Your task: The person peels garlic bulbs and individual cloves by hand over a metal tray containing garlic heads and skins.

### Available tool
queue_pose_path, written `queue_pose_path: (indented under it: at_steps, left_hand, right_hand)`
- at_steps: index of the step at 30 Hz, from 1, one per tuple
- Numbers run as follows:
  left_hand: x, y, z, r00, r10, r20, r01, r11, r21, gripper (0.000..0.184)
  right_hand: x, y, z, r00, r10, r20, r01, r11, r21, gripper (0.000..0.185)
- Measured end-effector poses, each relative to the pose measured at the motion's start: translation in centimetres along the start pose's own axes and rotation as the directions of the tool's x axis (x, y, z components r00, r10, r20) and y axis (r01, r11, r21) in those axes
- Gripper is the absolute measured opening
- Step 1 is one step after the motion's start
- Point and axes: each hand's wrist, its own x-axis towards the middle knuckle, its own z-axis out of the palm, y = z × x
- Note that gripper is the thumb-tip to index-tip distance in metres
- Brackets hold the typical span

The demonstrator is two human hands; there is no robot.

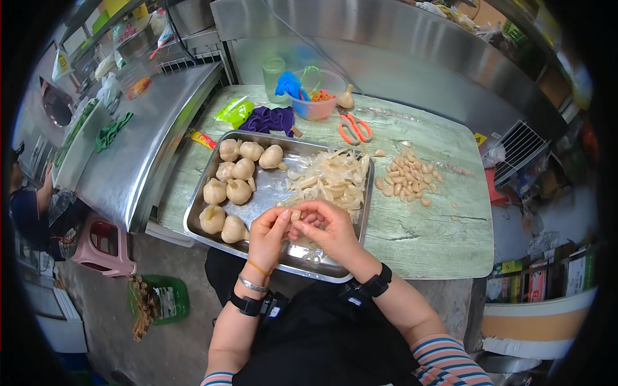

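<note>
A small garlic clove (295,216) is pinched between my left hand (269,229) and my right hand (327,225), both with fingers closed round it. They are over the front part of a metal tray (283,258). Whole garlic bulbs (239,191) lie in the tray's left half, and a heap of pale garlic skins (331,180) fills much of its right half. Right of the tray, a pile of peeled cloves (409,175) lies on the green wood-patterned table (431,238).
Behind the tray are orange-handled scissors (355,128), a plastic bowl (317,96), a purple cloth (267,120), a green packet (234,112) and a glass jar (274,80). A metal counter (151,148) adjoins at left. Another person (32,206) is at the far left.
</note>
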Motion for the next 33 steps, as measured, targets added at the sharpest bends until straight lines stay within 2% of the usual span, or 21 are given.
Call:
queue_pose_path:
  at_steps: [2, 4, 5, 7, 8, 10, 14, 17, 19, 20, 21, 22, 23, 24, 25, 27, 28, 30, 31, 32, 33]
  left_hand:
    - [0.0, -0.3, 0.2, 1.0, 0.028, -0.014, -0.028, 0.999, 0.016, 0.017]
    - [-0.1, -0.6, 0.6, 0.979, 0.187, -0.08, -0.163, 0.956, 0.243, 0.019]
    - [-0.2, -0.7, 0.7, 0.979, 0.187, -0.079, -0.163, 0.956, 0.243, 0.019]
    - [-0.2, -0.8, 0.8, 0.946, 0.318, -0.058, -0.256, 0.845, 0.469, 0.018]
    - [-0.1, -0.9, 0.7, 0.946, 0.32, -0.058, -0.257, 0.846, 0.468, 0.018]
    - [0.3, -1.0, 0.2, 0.975, 0.178, -0.136, -0.156, 0.976, 0.154, 0.016]
    - [0.2, -0.3, 0.2, 0.98, 0.121, -0.16, -0.104, 0.988, 0.112, 0.014]
    - [0.2, -0.1, 0.5, 0.962, 0.211, -0.17, -0.193, 0.974, 0.118, 0.018]
    - [0.2, 0.0, -0.2, 0.99, 0.104, -0.096, -0.091, 0.987, 0.132, 0.031]
    - [0.2, -0.1, -0.2, 0.99, 0.104, -0.1, -0.09, 0.987, 0.132, 0.031]
    - [0.3, -0.1, -0.2, 0.993, 0.104, -0.054, -0.103, 0.995, 0.018, 0.039]
    - [0.4, -0.1, -0.2, 0.994, 0.11, -0.008, -0.11, 0.989, -0.097, 0.047]
    - [0.4, 0.0, -0.2, 0.994, 0.109, -0.009, -0.11, 0.989, -0.096, 0.047]
    - [0.3, 0.1, -0.1, 0.993, 0.106, 0.048, -0.099, 0.987, -0.125, 0.05]
    - [0.3, 0.2, 0.0, 0.989, 0.104, 0.106, -0.087, 0.984, -0.153, 0.054]
    - [0.1, 0.5, 0.2, 0.98, 0.123, 0.157, -0.102, 0.986, -0.135, 0.053]
    - [-0.1, 0.6, 0.3, 0.968, 0.142, 0.208, -0.12, 0.986, -0.118, 0.052]
    - [-0.3, 0.9, 0.8, 0.968, 0.139, 0.208, -0.115, 0.986, -0.121, 0.046]
    - [-0.4, 1.0, 0.9, 0.969, 0.138, 0.206, -0.114, 0.986, -0.125, 0.041]
    - [-0.4, 0.8, 0.7, 0.969, 0.139, 0.207, -0.114, 0.985, -0.127, 0.041]
    - [-0.3, 0.5, 0.4, 0.973, 0.126, 0.196, -0.12, 0.992, -0.04, 0.038]
  right_hand:
    - [0.0, 0.0, 0.0, 0.999, 0.028, 0.027, -0.029, 0.998, 0.055, 0.032]
    - [0.1, -0.1, 0.0, 0.997, 0.052, 0.054, -0.058, 0.993, 0.107, 0.031]
    - [0.1, -0.2, 0.1, 0.994, 0.076, 0.073, -0.085, 0.988, 0.129, 0.03]
    - [0.1, -0.1, 0.1, 0.991, 0.099, 0.092, -0.112, 0.983, 0.148, 0.029]
    - [0.2, 0.1, 0.0, 0.991, 0.106, 0.088, -0.124, 0.965, 0.23, 0.029]
    - [0.3, 0.4, -0.1, 0.99, 0.11, 0.089, -0.133, 0.942, 0.309, 0.029]
    - [0.6, 0.4, -0.9, 0.982, 0.185, 0.027, -0.186, 0.945, 0.27, 0.027]
    - [0.7, 0.7, -1.7, 0.96, 0.275, -0.051, -0.24, 0.904, 0.355, 0.026]
    - [0.6, 1.4, -1.8, 0.946, 0.314, -0.077, -0.255, 0.872, 0.417, 0.026]
    - [0.6, 2.0, -1.5, 0.963, 0.228, -0.141, -0.192, 0.953, 0.233, 0.025]
    - [0.6, 2.1, -1.1, 0.974, 0.13, -0.186, -0.125, 0.991, 0.037, 0.024]
    - [0.5, 2.0, -0.9, 0.974, 0.131, -0.185, -0.126, 0.991, 0.038, 0.024]
    - [0.4, 1.7, -0.6, 0.993, -0.016, -0.121, 0.0, 0.991, -0.134, 0.024]
    - [0.3, 1.1, -0.3, 0.988, -0.152, -0.034, 0.135, 0.946, -0.293, 0.024]
    - [0.2, 0.3, 0.2, 0.988, -0.152, -0.034, 0.135, 0.947, -0.292, 0.024]
    - [0.0, -0.9, 1.0, 0.953, -0.303, 0.025, 0.273, 0.813, -0.514, 0.026]
    - [-0.1, -0.5, 1.0, 0.953, -0.302, 0.022, 0.27, 0.814, -0.515, 0.026]
    - [-0.1, 0.3, 0.7, 0.973, -0.213, -0.085, 0.142, 0.853, -0.503, 0.028]
    - [0.0, 0.4, 0.6, 0.973, -0.212, -0.087, 0.141, 0.852, -0.504, 0.028]
    - [0.1, 0.3, 0.6, 0.964, -0.222, -0.144, 0.145, 0.899, -0.414, 0.026]
    - [0.1, 0.1, 0.5, 0.953, -0.226, -0.202, 0.154, 0.935, -0.319, 0.025]
